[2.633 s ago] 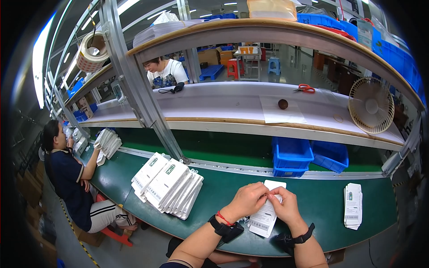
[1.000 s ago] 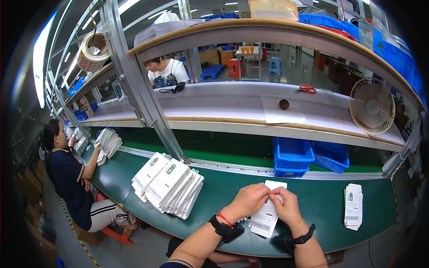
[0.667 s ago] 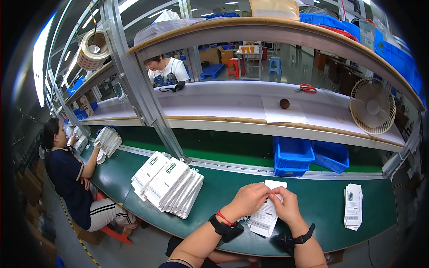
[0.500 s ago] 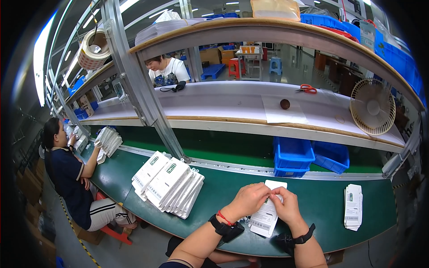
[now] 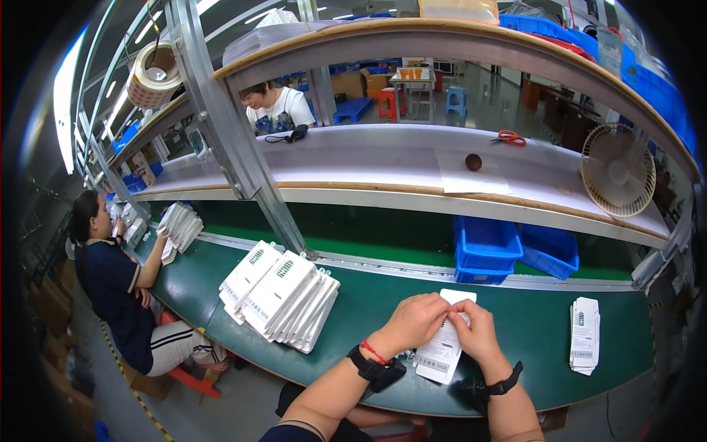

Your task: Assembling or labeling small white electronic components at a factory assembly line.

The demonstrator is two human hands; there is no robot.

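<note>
A flat white printed package (image 5: 440, 359) lies on the green table (image 5: 515, 353) before me, its long side pointing away. Over its upper part, the fingertips of my left hand (image 5: 421, 321) and my right hand (image 5: 475, 331) meet in a pinch. Whatever sits between those fingers is too small and covered to make out. Beside my left wrist, some small white bits (image 5: 407, 355) show on the table. To the left rises a large fanned pile of similar white packages (image 5: 274, 295). A smaller, narrow stack of them (image 5: 584, 335) stands at the right.
Blue bins (image 5: 486, 247) sit under the shelf beyond my hands. The shelf (image 5: 353, 158) carries red-handled scissors (image 5: 509, 138), a dark ball (image 5: 473, 162) and a fan (image 5: 617, 171). At the left a co-worker (image 5: 110, 280) handles more packages; another person (image 5: 280, 110) is behind the shelf.
My hands stay pinched together over the package, with only slight finger movement. The whole view has shifted a little. The piles keep their places.
</note>
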